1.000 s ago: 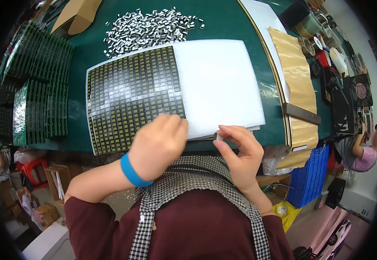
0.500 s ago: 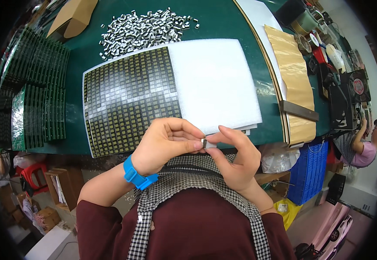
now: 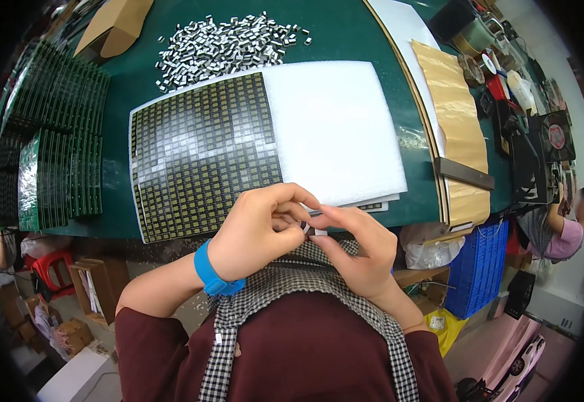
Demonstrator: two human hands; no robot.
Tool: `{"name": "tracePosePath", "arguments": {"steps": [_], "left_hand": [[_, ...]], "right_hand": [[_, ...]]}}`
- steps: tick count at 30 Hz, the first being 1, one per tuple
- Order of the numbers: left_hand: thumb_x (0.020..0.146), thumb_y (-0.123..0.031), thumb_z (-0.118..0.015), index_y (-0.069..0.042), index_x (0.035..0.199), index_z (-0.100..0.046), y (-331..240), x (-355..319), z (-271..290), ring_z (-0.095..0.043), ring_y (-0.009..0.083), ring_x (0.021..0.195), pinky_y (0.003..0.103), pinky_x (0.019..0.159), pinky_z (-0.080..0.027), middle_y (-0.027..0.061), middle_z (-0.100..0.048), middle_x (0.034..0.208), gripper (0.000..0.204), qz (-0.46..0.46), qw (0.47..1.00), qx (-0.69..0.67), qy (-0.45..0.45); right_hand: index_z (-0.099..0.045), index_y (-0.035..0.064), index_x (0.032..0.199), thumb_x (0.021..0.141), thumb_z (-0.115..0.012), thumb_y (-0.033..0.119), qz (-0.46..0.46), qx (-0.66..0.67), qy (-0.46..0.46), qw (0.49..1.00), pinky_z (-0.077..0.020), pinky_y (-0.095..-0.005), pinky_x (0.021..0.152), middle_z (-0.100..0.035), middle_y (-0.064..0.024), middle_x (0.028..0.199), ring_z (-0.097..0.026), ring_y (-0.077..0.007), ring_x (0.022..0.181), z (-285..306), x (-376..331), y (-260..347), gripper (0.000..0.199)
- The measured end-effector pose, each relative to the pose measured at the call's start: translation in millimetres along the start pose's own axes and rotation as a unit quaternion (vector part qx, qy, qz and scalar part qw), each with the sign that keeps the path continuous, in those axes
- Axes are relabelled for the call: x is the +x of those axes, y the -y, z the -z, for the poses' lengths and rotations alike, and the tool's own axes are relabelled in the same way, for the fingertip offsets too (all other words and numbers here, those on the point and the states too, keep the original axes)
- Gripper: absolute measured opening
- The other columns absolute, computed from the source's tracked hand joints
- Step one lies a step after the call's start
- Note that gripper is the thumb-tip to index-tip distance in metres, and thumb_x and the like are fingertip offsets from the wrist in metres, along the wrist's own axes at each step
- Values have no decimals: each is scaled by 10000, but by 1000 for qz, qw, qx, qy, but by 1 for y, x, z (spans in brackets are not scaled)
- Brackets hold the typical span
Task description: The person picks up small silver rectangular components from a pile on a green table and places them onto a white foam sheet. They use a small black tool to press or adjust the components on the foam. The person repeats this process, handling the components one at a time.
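Low in the frame's centre, the left hand (image 3: pixel 255 231) and right hand (image 3: pixel 359 251) met, both pinching one small silvery metal part (image 3: pixel 305 228) — held close for fingertip work, just below the dark gridded panel (image 3: pixel 201 154).

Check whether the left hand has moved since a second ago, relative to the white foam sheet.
Yes. The left hand has drawn back off the white foam sheet toward the body, now meeting the right hand below its near edge.
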State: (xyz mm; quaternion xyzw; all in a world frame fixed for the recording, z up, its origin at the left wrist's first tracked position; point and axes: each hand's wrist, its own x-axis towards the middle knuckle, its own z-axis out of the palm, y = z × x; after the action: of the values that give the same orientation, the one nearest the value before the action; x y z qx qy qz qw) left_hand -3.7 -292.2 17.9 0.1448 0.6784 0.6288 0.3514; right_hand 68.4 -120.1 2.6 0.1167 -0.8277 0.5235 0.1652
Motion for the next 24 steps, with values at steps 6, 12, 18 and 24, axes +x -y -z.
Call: {"name": "tracePosePath", "arguments": {"steps": [6,12,18,24], "left_hand": [[804,-13,-619,45,1076,-617,-20,15,35,-628,187,954,269,755,-522,148,-630,1058,278,-179,941,178,-227],[727,9,-629,-5,1043,-609,-17,-6,31,-577,271,946,324,800,-493,117,-577,1031,317,-183,819,537,-89],[698,-64,-597,39,942,-607,20,-7,-17,-560,203,730,261,585,-499,96,-541,783,265,-230,538,789,-188],[716,-4,-583,36,966,-613,-2,-13,-4,-593,240,745,302,604,-505,117,-604,812,255,-224,662,704,-123]], "right_hand": [[-638,-11,1053,770,-689,-42,-158,182,-45,969,-551,-276,728,-667,-108,963,-664,-166,840,-1,-12,-7,290],[-647,-39,995,807,-646,-66,-171,235,-23,957,-559,-258,758,-616,-127,1037,-643,-163,895,0,-8,-11,189],[-639,-47,1005,807,-655,-58,-220,257,-16,941,-541,-260,804,-619,-120,1026,-631,-160,919,-4,-7,-9,200],[-630,-33,1049,790,-681,-42,-221,210,-41,952,-528,-268,816,-634,-107,990,-631,-158,929,-1,-7,-7,264]]}}
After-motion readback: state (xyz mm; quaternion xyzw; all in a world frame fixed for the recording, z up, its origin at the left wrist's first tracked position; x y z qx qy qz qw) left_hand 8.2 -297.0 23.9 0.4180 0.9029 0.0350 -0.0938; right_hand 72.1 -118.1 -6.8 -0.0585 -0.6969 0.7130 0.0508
